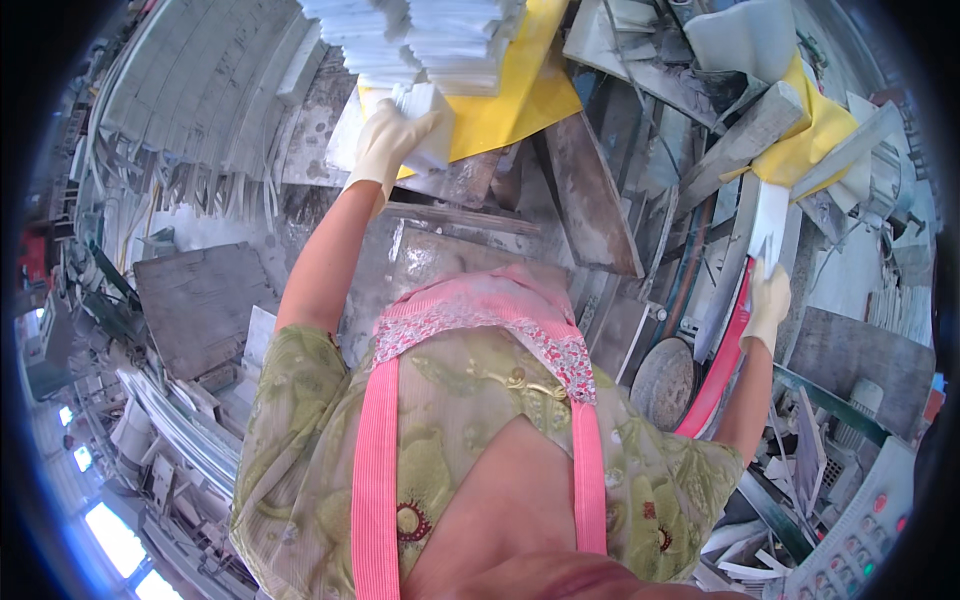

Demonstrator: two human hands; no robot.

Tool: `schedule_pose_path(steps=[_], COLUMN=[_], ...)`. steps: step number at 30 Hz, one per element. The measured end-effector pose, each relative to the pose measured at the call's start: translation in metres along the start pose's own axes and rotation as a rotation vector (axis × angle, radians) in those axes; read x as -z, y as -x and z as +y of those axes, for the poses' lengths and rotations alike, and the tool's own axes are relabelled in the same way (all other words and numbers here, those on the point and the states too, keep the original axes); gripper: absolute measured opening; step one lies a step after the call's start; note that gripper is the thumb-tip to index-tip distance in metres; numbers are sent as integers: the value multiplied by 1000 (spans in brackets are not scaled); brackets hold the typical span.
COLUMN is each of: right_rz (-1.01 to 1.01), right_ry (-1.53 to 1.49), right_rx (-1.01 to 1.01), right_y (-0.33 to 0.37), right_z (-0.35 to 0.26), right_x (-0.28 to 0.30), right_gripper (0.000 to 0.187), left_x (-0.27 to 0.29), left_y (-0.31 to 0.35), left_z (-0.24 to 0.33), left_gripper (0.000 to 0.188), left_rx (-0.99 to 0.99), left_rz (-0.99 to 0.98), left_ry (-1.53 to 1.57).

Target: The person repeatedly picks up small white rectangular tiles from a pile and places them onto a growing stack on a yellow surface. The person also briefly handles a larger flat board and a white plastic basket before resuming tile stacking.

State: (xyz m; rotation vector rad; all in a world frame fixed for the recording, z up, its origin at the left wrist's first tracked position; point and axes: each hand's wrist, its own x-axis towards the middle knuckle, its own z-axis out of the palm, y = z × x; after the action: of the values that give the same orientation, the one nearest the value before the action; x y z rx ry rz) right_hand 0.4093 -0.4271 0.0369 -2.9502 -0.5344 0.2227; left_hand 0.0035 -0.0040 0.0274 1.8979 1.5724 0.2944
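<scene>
My left hand (pixel 392 142), in a cream glove, is at the top centre. Its fingers are closed round a small bundle of white stone-like strips (pixel 428 112), just below a taller stack of white strips (pixel 415 45). Yellow sheeting (pixel 520 110) lies under and beside the stack. At the right, my gloved right hand (pixel 767 308) grips the near end of a flat white strip (pixel 768 215). The strip reaches away from me toward a yellow cloth (pixel 812 135). A red belt (pixel 718 375) runs beside that hand; the fingertips are partly blurred.
Long grey slabs (pixel 200 80) stand at the upper left. A dark board (pixel 588 195) leans between the stack and the belt. A round grey disc (pixel 665 382) sits left of the belt. The lower right holds a button panel (pixel 858 530) and scattered offcuts (pixel 805 465).
</scene>
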Motion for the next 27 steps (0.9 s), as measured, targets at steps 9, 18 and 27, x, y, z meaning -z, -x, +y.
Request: schedule_pose_path(steps=[9, 18, 27], right_rz=[-113, -317, -150], right_ry=[-1250, -931, -667], right_rx=[554, 410, 944], right_y=[126, 175, 162], right_z=[-292, -411, -378], right_x=[-111, -154, -136], right_gripper=[38, 80, 70], left_x=[3, 0, -7], left_y=[-15, -15, 6], left_z=[-25, -35, -9], left_gripper=[93, 78, 41], left_rx=[-268, -389, -239], left_rz=[-32, -126, -70], left_ry=[-204, 3, 296])
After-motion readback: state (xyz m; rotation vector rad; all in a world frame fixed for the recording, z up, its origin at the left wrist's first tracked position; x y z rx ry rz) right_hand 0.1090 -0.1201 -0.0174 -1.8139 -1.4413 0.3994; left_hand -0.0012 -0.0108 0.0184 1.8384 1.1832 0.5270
